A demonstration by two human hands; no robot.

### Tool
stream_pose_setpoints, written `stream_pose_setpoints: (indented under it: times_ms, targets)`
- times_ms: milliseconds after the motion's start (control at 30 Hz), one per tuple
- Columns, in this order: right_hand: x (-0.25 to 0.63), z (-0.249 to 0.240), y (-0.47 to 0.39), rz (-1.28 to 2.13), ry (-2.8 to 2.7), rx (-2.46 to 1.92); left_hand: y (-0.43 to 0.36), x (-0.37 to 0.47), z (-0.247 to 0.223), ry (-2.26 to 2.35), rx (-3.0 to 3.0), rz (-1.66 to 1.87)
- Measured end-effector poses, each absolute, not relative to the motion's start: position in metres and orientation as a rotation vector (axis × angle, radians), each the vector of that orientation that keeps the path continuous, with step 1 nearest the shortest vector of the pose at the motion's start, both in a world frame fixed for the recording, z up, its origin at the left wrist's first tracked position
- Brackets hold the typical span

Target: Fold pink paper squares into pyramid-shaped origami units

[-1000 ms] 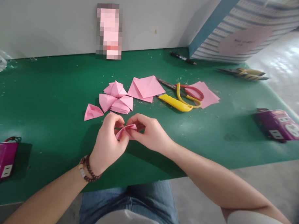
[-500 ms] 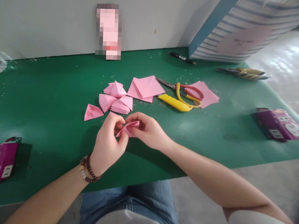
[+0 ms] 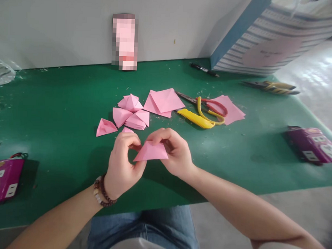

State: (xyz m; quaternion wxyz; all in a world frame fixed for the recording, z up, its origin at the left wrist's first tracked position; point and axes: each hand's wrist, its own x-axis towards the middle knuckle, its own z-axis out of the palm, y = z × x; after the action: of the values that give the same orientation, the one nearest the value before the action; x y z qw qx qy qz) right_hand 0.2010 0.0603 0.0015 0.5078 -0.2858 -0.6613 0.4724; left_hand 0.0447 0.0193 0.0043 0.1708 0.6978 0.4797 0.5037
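Observation:
Between my two hands is a folded piece of pink paper (image 3: 152, 151), its flat side facing up and its lower edge wide. My left hand (image 3: 125, 163), with beaded bracelets at the wrist, pinches its left end. The fingers of my right hand (image 3: 176, 150) are closed on its upper right part; some fingertips are hidden behind the paper. Just beyond my hands lie several folded pink pieces (image 3: 130, 102), with a single one (image 3: 106, 127) at their left. Flat pink sheets (image 3: 165, 101) rest behind, touching the tips of the scissors (image 3: 202, 101).
A yellow-handled cutter (image 3: 196, 118) lies by the scissors, over more pink paper (image 3: 230, 110). Farther back are a pen (image 3: 204, 69), pliers (image 3: 273, 87) and a striped bag (image 3: 261, 40). Purple boxes stand left (image 3: 6, 179) and right (image 3: 313, 144) on the green table (image 3: 68, 110). A pixelated object (image 3: 126, 41) leans on the wall.
The folded paper has turned in my hands, so a broad flat face now shows. My right hand has shifted slightly right. The whole view has moved a little.

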Motion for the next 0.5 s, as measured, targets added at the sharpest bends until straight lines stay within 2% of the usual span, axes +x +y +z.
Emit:
stream_pose_setpoints:
  times_ms: [300,500]
  targets:
    - [0.204,0.004,0.059,0.518,-1.918,-0.519,0.019,0.039,0.012,1.349,2.144,1.44]
    - [0.206,0.005,0.057,0.334,-1.973,-0.438,0.017,0.032,0.015,1.271,2.306,1.537]
